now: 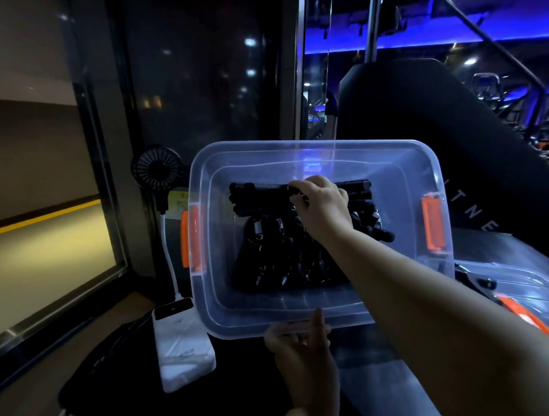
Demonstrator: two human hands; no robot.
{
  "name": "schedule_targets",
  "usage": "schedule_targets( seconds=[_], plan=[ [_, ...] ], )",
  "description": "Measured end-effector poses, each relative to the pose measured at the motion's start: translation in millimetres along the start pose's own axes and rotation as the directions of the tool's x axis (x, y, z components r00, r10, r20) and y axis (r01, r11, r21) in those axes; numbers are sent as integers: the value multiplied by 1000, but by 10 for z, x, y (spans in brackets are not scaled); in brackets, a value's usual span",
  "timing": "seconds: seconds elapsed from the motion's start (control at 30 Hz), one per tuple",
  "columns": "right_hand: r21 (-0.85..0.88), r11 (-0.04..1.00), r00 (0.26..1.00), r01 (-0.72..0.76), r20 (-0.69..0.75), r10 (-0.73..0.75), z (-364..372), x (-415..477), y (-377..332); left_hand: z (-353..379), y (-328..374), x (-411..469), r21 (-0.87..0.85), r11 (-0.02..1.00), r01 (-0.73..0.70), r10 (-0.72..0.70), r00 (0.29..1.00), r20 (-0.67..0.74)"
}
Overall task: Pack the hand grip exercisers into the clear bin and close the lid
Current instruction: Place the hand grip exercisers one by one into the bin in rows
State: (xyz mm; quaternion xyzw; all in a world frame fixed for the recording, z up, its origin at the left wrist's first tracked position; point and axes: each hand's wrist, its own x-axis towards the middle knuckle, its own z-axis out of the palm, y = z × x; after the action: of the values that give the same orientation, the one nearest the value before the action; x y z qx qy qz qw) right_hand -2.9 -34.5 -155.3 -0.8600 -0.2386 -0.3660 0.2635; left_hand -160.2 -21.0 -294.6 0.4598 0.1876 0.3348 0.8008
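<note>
The clear bin [204,291] with orange latches stands open in the middle of the head view. Several black hand grip exercisers [268,257] with metal springs lie packed inside it, their handles in rows. My right hand [324,206] reaches into the bin from the right and pinches the end of one black exerciser handle [260,189] at the far side. My left hand [303,356] grips the bin's near rim, thumb up over the edge. The clear lid [518,289] with an orange latch lies to the right of the bin.
A white power bank [181,345] lies left of the bin, cabled to a small black fan [156,170] behind it. Dark fabric [107,363] sits at the lower left. A black padded gym seat [419,109] rises behind the bin, by a glass wall.
</note>
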Motion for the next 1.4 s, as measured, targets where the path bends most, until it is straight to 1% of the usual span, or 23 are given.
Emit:
schedule_targets(
  seconds=[0.1,0.23,0.33,0.4,0.5,0.63,0.7,0.77,0.83,0.9,0.93,1.0,1.03,1.1,1.13,1.17,1.2,1.3,1.4],
  plan=[
    [-9,1000,1000,14,1,-14,-103,-121,4,-7,-10,-3,20,1000,-13,13,1000,8],
    [-19,1000,1000,10,23,-10,-258,-398,149,1,14,48,66,997,26,-23,999,-46],
    [-32,998,995,-63,70,65,-367,-652,354,-7,17,43,131,991,32,-24,998,-63],
    [-29,992,989,-119,86,121,-462,-797,487,-2,23,27,128,992,22,-15,998,-59],
    [-16,990,987,-138,82,139,-621,-971,654,13,25,19,98,995,7,-2,999,-52],
    [12,997,997,-75,14,75,-867,-1139,831,10,-2,32,94,995,-27,30,999,-29],
    [25,1000,999,-14,-37,15,-993,-1206,910,8,-14,45,95,995,-37,40,999,-27],
    [45,999,994,15,-108,-10,-1121,-1275,1015,11,-27,57,88,995,-46,49,998,-28],
    [74,997,978,-14,-209,29,-1230,-1343,1169,15,-35,60,79,995,-56,58,998,-26],
    [113,984,950,-135,-268,161,-1309,-1373,1378,18,-36,56,77,995,-60,62,998,-21],
    [92,969,936,-230,-252,246,-1328,-1376,1518,20,-36,55,78,995,-65,67,998,-20],
    [-22,906,900,-422,-128,416,-1319,-1390,1821,21,-31,56,79,994,-77,78,997,-17],
    [-82,856,860,-510,-41,509,-1304,-1416,1953,23,-29,56,79,994,-80,81,997,-15],
    [-200,743,738,-638,113,665,-1255,-1515,2135,22,-31,60,79,993,-85,86,996,-9],
    [-271,700,683,-661,169,710,-1227,-1576,2190,21,-35,62,80,993,-86,87,996,-7],
    [-342,671,643,-658,207,737,-1206,-1625,2218,20,-38,64,81,993,-86,87,996,-6],
    [-396,654,622,-644,227,750,-1191,-1654,2228,17,-44,69,82,993,-87,88,996,-6],
    [-444,660,624,-606,249,741,-1181,-1640,2210,6,-61,85,86,992,-90,91,996,-6],
    [-463,661,639,-590,233,733,-1206,-1642,2211,7,-68,85,86,992,-91,92,996,-7]
  ],
)
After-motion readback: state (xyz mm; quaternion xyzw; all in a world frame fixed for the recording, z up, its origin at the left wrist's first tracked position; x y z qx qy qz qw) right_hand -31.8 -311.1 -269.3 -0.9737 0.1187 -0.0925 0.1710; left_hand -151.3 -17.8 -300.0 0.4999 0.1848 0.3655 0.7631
